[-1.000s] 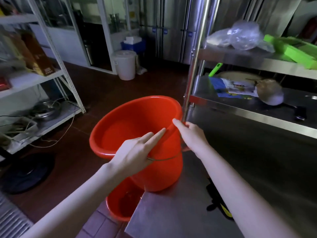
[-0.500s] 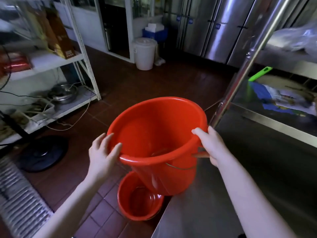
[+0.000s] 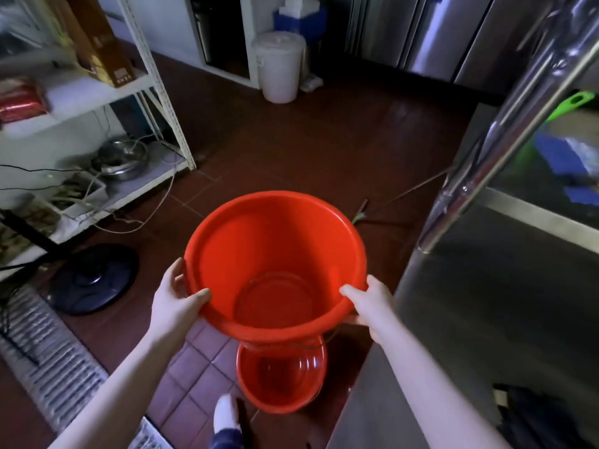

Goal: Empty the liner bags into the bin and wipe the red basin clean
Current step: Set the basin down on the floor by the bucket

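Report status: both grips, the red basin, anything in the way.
Both on the rim: left grip, right grip, opposite sides. The red basin upright, off the floor, bare inside. Second red tub beneath it; steel table close at right.

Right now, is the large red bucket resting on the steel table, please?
No, the left hand and right hand hold the bucket up beside the table.

1. A white shoe (image 3: 227,413) is showing, toe rounded.
2. A dark blue trouser leg (image 3: 227,439) is covering its top.
3. The left hand (image 3: 175,303) and right hand (image 3: 372,306) are showing bare, forearms (image 3: 123,377) too.
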